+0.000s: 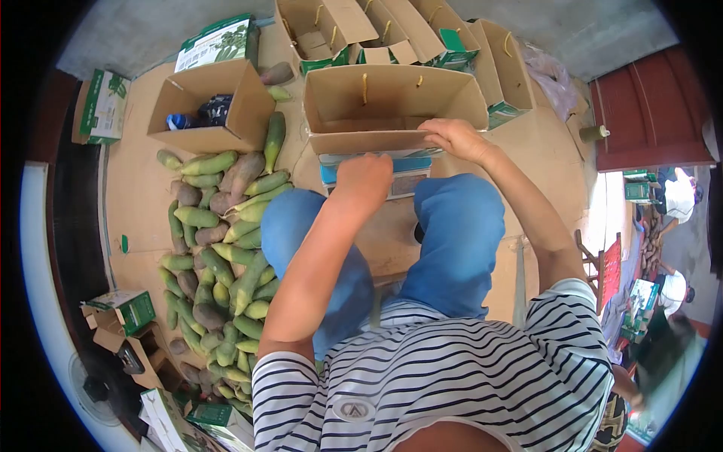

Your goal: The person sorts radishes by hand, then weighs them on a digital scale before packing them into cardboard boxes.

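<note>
An open cardboard box [392, 96] with yellow cord handles stands before my knees, its inside bare as far as it shows. Beneath its near side is a blue device [413, 163] with a display panel, which looks like a scale. My right hand [454, 139] is closed at the box's near right rim, thumb and fingers pinching the edge. At the near wall, left of the middle, my left hand [367, 178] has its fingers curled downward over the device's edge; what it grips, if anything, is hidden.
Green and brownish radishes [218, 275] lie piled at my left. Beyond them stands a box [197, 105] holding dark and blue items. More open boxes [316, 30] line the wall. A bottle [593, 133] is at the right; people [678, 197] work farther right.
</note>
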Demonstrator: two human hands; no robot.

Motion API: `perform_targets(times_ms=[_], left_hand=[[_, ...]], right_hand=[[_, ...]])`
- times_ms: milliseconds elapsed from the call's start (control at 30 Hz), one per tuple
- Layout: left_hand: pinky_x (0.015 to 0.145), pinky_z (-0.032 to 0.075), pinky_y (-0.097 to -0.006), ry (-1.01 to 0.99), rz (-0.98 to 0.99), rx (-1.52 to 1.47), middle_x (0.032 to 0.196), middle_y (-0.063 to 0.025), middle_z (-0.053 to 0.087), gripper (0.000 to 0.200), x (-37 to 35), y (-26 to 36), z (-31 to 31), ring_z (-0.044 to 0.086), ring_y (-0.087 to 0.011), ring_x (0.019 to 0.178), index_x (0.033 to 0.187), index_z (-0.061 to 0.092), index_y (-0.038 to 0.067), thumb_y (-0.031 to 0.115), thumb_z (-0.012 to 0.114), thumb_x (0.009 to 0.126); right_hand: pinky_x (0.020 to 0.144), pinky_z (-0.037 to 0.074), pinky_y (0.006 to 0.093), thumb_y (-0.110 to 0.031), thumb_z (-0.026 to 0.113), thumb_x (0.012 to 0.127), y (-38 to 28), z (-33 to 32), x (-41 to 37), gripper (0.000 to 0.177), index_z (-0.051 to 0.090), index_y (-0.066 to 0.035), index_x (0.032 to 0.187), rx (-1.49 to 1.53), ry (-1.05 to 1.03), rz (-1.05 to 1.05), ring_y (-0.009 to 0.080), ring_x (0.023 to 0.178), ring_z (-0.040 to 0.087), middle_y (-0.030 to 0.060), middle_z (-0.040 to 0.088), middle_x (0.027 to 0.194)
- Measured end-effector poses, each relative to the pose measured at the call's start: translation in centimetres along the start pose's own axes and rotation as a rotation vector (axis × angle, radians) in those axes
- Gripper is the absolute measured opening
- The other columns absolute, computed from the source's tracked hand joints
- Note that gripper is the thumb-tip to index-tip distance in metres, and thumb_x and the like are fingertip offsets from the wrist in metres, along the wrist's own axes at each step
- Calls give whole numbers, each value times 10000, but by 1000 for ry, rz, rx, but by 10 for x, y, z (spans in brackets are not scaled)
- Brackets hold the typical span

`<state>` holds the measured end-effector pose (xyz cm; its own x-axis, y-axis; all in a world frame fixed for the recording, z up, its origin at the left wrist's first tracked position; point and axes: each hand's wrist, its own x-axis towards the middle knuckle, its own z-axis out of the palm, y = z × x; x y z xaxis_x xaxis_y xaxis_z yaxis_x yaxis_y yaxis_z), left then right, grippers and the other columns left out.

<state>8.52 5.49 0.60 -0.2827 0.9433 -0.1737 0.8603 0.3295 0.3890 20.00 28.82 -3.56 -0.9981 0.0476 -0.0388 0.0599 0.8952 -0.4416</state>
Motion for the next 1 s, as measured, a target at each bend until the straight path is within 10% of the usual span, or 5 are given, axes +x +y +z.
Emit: perform_targets(times_ms=[200,467,733,900,1000], left_hand=[[715,496,-445,-10,-24,12,872,-187,624,247,-3,-1,0,621,-363,839,936,565,2,228,607,845],[731,487,-458,13,-29,42,878,-185,634,246,-7,-7,0,616,-355,867,949,564,13,228,606,839],[720,454,-469,84,0,30,901,-197,618,230,-29,-9,-12,587,-388,856,951,549,14,219,587,853],[737,456,-458,7,-39,57,935,-200,618,235,-21,-2,-13,586,-378,886,961,550,10,220,582,860],[760,464,-454,-32,-62,113,946,-224,616,298,-17,1,-9,588,-386,900,1062,539,40,244,598,853]], right_hand=[[808,471,420,-179,622,820,-34,-34,13,298,540,-73,1086,-404,-166,92,314,988,569,123,587,1017],[851,457,393,-188,632,816,-107,-67,-30,340,567,-71,1129,-182,234,152,304,1040,556,135,585,1113],[919,416,440,-396,613,823,40,-23,-309,567,506,8,1207,-699,692,1261,388,1111,502,254,523,1180],[971,393,442,-692,436,809,105,37,-394,876,419,35,1297,150,237,1699,394,1197,453,311,427,1291],[1042,340,375,-731,381,806,110,50,-362,929,330,-13,1393,825,586,1666,353,1289,384,297,333,1389]])
